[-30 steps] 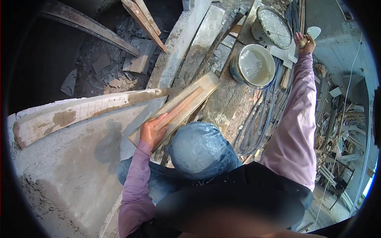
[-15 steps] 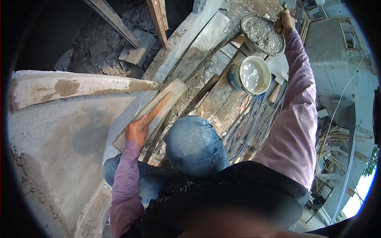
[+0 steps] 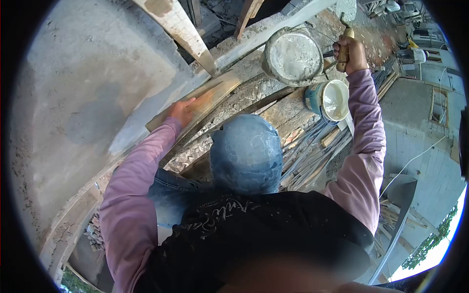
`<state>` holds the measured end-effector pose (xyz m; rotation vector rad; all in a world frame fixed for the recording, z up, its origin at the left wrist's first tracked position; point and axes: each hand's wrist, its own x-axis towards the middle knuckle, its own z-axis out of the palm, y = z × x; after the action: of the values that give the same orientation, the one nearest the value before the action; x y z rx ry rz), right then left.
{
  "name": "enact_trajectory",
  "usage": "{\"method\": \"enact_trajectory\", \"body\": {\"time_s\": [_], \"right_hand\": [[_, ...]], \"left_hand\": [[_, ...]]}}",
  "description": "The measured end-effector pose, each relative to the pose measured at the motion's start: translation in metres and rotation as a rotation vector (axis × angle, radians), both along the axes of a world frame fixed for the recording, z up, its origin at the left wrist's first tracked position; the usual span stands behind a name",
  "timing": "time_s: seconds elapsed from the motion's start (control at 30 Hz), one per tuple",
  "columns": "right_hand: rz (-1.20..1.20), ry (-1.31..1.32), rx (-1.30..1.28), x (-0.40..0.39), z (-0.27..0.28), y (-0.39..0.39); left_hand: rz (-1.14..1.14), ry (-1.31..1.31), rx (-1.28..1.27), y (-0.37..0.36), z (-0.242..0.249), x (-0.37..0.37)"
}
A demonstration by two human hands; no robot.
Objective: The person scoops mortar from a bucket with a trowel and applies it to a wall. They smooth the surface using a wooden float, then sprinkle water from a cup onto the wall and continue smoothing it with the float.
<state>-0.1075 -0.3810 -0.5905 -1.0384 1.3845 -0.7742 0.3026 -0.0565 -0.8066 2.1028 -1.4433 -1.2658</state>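
Observation:
My left hand point(image 3: 181, 112) is closed around the handle of a wooden float point(image 3: 220, 93), a flat board lying along the edge of the plastered slab point(image 3: 97, 73). In my right hand point(image 3: 355, 54) is a trowel point(image 3: 345, 48), gripped by its wooden handle, with the grey blade pointing away from me. Just left of that hand stands a bucket of wet grey mortar point(image 3: 295, 56), its rim caked. Nearer to me is a smaller paint bucket point(image 3: 335, 100) with whitish liquid inside. My bent knee point(image 3: 245, 154) in jeans sits between my arms.
A wooden beam point(image 3: 178, 31) crosses the slab's far edge. Thin metal rods point(image 3: 312, 156) lie in a bundle below the paint bucket. Rubble and boards surround the ledge. On the right, a pale wall point(image 3: 410, 141) has a white cable hanging across it.
The view has turned, so the slab fills more of the left side. My right hand and trowel now sit to the right of the mortar bucket instead of over its far rim. My left hand keeps the float.

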Motion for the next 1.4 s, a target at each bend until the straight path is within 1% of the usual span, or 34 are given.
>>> {"method": "enact_trajectory", "body": {"time_s": [0.07, 0.1, 0.13, 0.17, 0.2, 0.23, 0.27, 0.33, 0.4, 0.43, 0.5, 0.53, 0.57, 0.63, 0.67, 0.73, 0.77, 0.8, 0.83, 0.87, 0.9, 0.93, 0.97, 1.03, 1.07, 1.17, 1.2, 1.27, 1.3, 1.33, 1.4], "right_hand": [[0.114, 0.016, -0.012, 0.046, 0.005, 0.04], [0.188, 0.015, -0.027, 0.066, 0.008, 0.062], [0.239, 0.072, -0.068, 0.085, 0.013, 0.088], [0.247, 0.072, -0.112, 0.103, 0.016, 0.111], [0.329, 0.055, -0.084, 0.112, 0.019, 0.127], [0.323, 0.064, -0.095, 0.124, 0.021, 0.143], [0.376, 0.006, -0.108, 0.13, 0.02, 0.157], [0.5, 0.002, -0.153, 0.146, 0.024, 0.185], [0.59, 0.016, -0.12, 0.171, 0.035, 0.208], [0.639, 0.021, -0.141, 0.19, 0.038, 0.22], [0.756, 0.008, -0.105, 0.228, 0.039, 0.247], [0.857, 0.066, -0.142, 0.249, 0.038, 0.26], [0.949, 0.1, -0.141, 0.267, 0.036, 0.272], [1.071, 0.054, -0.049, 0.307, 0.027, 0.296], [1.203, 0.073, -0.027, 0.329, 0.022, 0.308], [1.442, 0.165, 0.002, 0.371, 0.012, 0.337], [1.547, 0.232, 0.001, 0.392, 0.008, 0.355], [1.612, 0.204, 0.019, 0.409, 0.001, 0.373], [1.677, 0.167, 0.034, 0.425, -0.011, 0.392], [1.773, 0.143, -0.039, 0.44, -0.023, 0.412], [1.868, 0.127, -0.103, 0.451, -0.035, 0.43], [1.963, 0.101, -0.168, 0.462, -0.043, 0.45], [2.021, 0.093, -0.161, 0.474, -0.046, 0.469], [2.134, 0.074, -0.142, 0.495, -0.051, 0.506], [2.205, 0.009, -0.3, 0.503, -0.056, 0.524], [2.313, -0.08, -0.27, 0.526, -0.045, 0.578], [2.347, -0.113, -0.309, 0.534, -0.041, 0.593], [2.376, -0.206, -0.209, 0.548, -0.039, 0.624], [2.381, -0.252, -0.154, 0.552, -0.038, 0.639], [2.37, -0.226, -0.017, 0.552, -0.034, 0.657], [2.327, -0.174, 0.251, 0.549, -0.024, 0.694]], "left_hand": [[-0.127, -0.107, 0.09, 0.019, -0.002, 0.028], [-0.219, -0.156, 0.091, 0.033, 0.0, 0.045], [-0.305, -0.199, 0.093, 0.044, 0.003, 0.062], [-0.356, -0.163, 0.078, 0.057, 0.005, 0.081], [-0.341, -0.16, 0.109, 0.073, 0.014, 0.095], [-0.364, -0.178, 0.113, 0.093, 0.033, 0.109], [-0.359, -0.139, 0.113, 0.115, 0.041, 0.127], [-0.333, -0.096, 0.091, 0.172, 0.038, 0.149], [-0.291, -0.128, 0.044, 0.218, 0.039, 0.172], [-0.229, -0.144, 0.07, 0.242, 0.037, 0.178], [-0.1, -0.177, 0.11, 0.294, 0.034, 0.182], [-0.013, -0.216, 0.096, 0.32, 0.036, 0.179], [0.134, -0.224, 0.051, 0.351, 0.035, 0.184], [0.435, -0.182, -0.027, 0.414, 0.023, 0.158], [0.649, -0.061, -0.048, 0.436, 0.046, 0.146], [0.971, -0.071, -0.114, 0.497, 0.051, 0.123], [1.109, -0.082, -0.128, 0.52, 0.07, 0.11], [1.248, -0.094, -0.144, 0.542, 0.083, 0.094], [1.333, -0.208, -0.274, 0.571, 0.078, 0.077], [1.413, -0.333, -0.399, 0.597, 0.078, 0.059], [1.539, -0.349, -0.327, 0.62, 0.08, 0.037], [1.662, -0.366, -0.251, 0.64, 0.097, 0.018], [1.782, -0.383, -0.172, 0.657, 0.106, -0.004], [1.945, -0.521, -0.267, 0.694, 0.105, -0.056], [2.038, -0.564, -0.294, 0.712, 0.103, -0.084], [2.229, -0.716, -0.314, 0.737, 0.107, -0.164], [2.308, -0.721, -0.28, 0.743, 0.106, -0.19], [2.456, -0.737, -0.223, 0.75, 0.1, -0.232], [2.524, -0.745, -0.196, 0.752, 0.098, -0.249], [2.588, -0.755, -0.17, 0.754, 0.096, -0.264], [2.714, -0.77, -0.234, 0.757, 0.091, -0.287]]}}
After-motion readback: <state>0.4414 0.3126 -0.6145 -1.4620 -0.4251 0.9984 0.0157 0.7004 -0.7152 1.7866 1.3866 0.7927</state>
